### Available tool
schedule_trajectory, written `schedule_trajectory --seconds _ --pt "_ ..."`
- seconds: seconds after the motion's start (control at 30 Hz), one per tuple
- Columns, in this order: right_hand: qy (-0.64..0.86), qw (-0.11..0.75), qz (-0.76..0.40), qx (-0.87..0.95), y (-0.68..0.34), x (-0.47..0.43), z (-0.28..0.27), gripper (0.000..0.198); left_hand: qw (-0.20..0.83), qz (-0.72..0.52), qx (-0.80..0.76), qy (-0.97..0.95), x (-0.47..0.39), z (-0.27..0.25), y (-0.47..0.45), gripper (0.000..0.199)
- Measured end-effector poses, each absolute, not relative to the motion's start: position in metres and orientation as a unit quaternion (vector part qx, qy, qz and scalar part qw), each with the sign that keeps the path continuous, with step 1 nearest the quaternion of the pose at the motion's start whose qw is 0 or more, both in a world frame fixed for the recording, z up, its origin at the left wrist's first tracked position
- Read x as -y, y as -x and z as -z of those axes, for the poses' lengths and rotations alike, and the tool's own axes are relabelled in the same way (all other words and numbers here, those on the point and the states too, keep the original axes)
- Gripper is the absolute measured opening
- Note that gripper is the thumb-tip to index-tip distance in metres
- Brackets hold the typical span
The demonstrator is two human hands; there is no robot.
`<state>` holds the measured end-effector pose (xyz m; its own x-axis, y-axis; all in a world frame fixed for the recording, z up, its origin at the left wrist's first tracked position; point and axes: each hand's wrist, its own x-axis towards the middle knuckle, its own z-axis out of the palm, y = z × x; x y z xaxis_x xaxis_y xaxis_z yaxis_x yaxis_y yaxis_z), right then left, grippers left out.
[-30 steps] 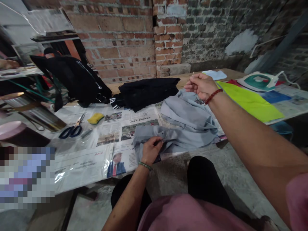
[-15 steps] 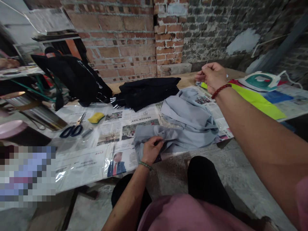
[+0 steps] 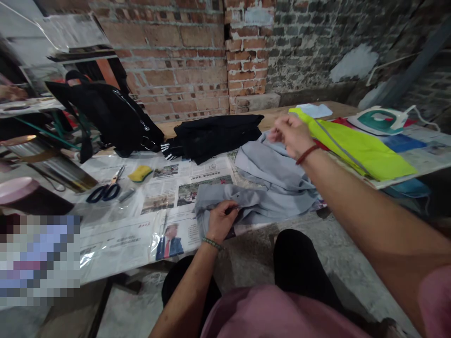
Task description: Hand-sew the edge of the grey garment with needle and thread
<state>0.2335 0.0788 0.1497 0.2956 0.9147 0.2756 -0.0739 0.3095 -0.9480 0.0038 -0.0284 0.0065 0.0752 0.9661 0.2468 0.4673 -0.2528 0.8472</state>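
A light grey cloth garment [image 3: 271,164] lies crumpled at the table's front edge, one flap spread to the left. My left hand [image 3: 222,219] pinches a fold of that flap between thumb and fingers. Raised over the far side of the garment, my right hand [image 3: 289,134] is closed in a pinch and slightly blurred. A thin sliver like a sewing needle showed at its fingertips half a second ago; now it is too fine to make out. No thread can be seen clearly between the hands.
Newspaper under clear plastic covers the table [image 3: 116,244]. Scissors [image 3: 107,188], a yellow sponge [image 3: 140,173], a steel flask [image 3: 52,162] and a black bag [image 3: 112,115] stand left. Black folded clothing [image 3: 218,136] lies behind. Rightward are a neon-yellow cloth [image 3: 359,148] and an iron [image 3: 380,119].
My right hand has come down and to the left, toward the garment, uncovering more of the neon-yellow cloth. My left hand keeps its place on the grey fabric.
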Motion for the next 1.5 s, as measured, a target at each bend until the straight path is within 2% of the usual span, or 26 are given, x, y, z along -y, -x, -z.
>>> schedule_trajectory --seconds 0.1,0.17,0.3,0.43,0.6,0.8,0.9,1.0,1.33,1.5 --pt "0.447 0.584 -0.501 0.457 -0.198 -0.041 -0.097 0.013 0.263 -0.412 -0.52 -0.701 0.03 -0.009 -0.006 0.014" --pt "0.452 0.546 -0.545 0.447 -0.182 -0.02 -0.06 0.019 0.225 -0.399 -0.508 -0.73 0.031 -0.01 -0.006 0.015" --pt "0.476 0.552 -0.548 0.411 -0.174 -0.003 -0.013 0.028 0.114 -0.338 -0.488 -0.797 0.036 -0.013 0.0 0.021" --pt "0.485 0.542 -0.524 0.443 -0.176 -0.004 -0.004 0.025 0.034 -0.271 -0.491 -0.827 0.042 -0.019 0.014 0.022" --pt "0.509 0.468 -0.422 0.587 -0.172 0.0 -0.011 0.015 -0.024 -0.248 -0.461 -0.852 0.048 -0.023 0.025 0.019" --pt "0.407 0.341 -0.184 0.827 -0.174 0.012 -0.028 0.026 -0.115 -0.237 -0.434 -0.861 0.053 -0.019 0.02 0.014" --pt "0.394 0.271 -0.082 0.874 -0.176 0.015 -0.033 0.03 -0.124 -0.254 -0.416 -0.864 0.055 -0.018 0.02 0.014" --pt "0.363 0.243 -0.003 0.9 -0.178 0.017 -0.036 0.026 -0.119 -0.274 -0.403 -0.865 0.056 -0.017 0.02 0.014" --pt "0.34 0.188 0.077 0.918 -0.173 0.018 -0.039 0.019 -0.118 -0.29 -0.396 -0.863 0.055 -0.016 0.021 0.012" --pt "0.313 0.16 0.045 0.935 -0.168 0.021 -0.045 0.018 -0.108 -0.292 -0.399 -0.863 0.055 -0.015 0.021 0.013"
